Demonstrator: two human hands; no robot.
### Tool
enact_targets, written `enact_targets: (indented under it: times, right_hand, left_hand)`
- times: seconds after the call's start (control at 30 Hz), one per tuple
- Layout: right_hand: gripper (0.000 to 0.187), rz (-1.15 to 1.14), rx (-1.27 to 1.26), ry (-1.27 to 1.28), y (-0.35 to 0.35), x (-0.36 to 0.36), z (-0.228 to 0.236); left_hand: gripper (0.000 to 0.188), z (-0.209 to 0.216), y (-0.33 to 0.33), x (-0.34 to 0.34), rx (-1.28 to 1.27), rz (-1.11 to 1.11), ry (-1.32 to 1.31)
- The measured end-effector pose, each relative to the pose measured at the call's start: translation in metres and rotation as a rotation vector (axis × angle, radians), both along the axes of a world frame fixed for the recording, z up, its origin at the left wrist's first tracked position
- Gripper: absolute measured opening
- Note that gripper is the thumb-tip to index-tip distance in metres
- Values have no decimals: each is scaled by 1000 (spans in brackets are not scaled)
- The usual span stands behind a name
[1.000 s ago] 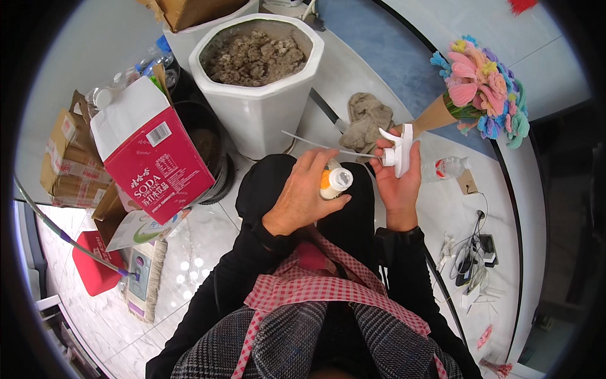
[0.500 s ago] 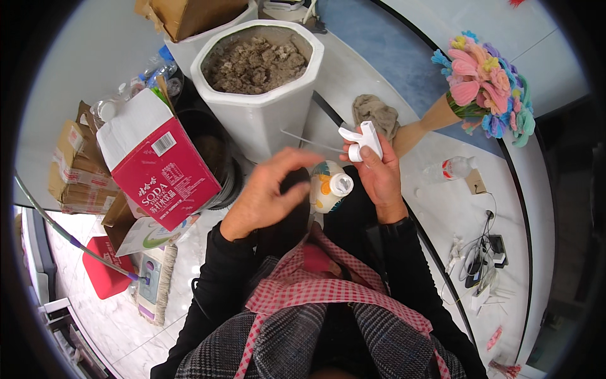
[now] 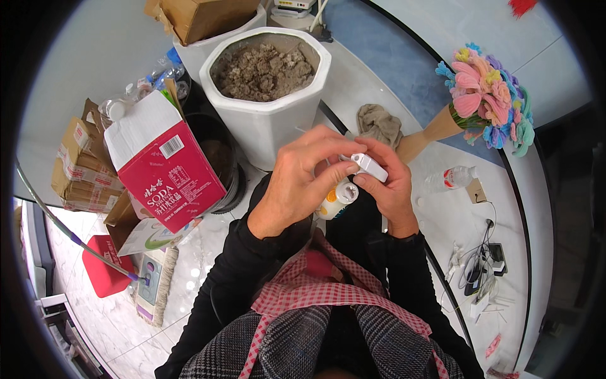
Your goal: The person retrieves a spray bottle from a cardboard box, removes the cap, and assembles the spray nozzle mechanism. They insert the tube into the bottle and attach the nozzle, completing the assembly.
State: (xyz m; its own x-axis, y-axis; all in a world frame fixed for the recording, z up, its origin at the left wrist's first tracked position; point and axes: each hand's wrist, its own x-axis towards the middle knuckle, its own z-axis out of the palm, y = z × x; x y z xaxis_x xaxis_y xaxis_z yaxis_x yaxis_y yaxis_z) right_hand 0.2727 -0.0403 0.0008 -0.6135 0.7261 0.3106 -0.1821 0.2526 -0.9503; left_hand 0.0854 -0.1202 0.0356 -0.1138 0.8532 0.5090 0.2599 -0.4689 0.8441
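Note:
My right hand (image 3: 392, 187) grips a white trigger spray head (image 3: 371, 168), thumb and fingers around its body. My left hand (image 3: 302, 182) meets it from the other side, its thumb and forefinger closed at the nozzle end. Most of the thin dip tube is hidden behind my hands. Just below them a patterned white bottle (image 3: 331, 208) stands with its neck uncovered, between my knees. My left hand partly covers it.
A white octagonal planter (image 3: 259, 117) full of dry soil stands ahead. To the left are a red carton (image 3: 173, 180), brown boxes (image 3: 85, 164) and a mop (image 3: 151, 284). On the right ledge lie a rag (image 3: 379, 125), a bouquet (image 3: 486, 95), a plastic bottle (image 3: 451, 179) and cables (image 3: 476, 268).
My left hand has moved right and up onto the spray head, where it now pinches. The spray head has turned and tilted in my right hand. The view has shifted slightly.

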Motion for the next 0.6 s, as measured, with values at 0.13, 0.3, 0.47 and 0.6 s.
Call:
enact_targets:
  times: [0.13, 0.3, 0.47, 0.6]
  right_hand:
    - [46, 6, 31, -6, -3, 3, 1]
    - [40, -137, 282, -29, -12, -5, 16]
    - [39, -315, 612, -121, -12, -10, 24]
    - [40, -425, 842, -189, -11, -10, 28]
  left_hand:
    - [20, 4, -4, 3, 101, 47, 93]
    - [17, 10, -5, 12, 144, 133, 88]
    - [16, -4, -6, 14, -6, 87, -172]
    - [20, 4, -11, 14, -296, -35, -478]
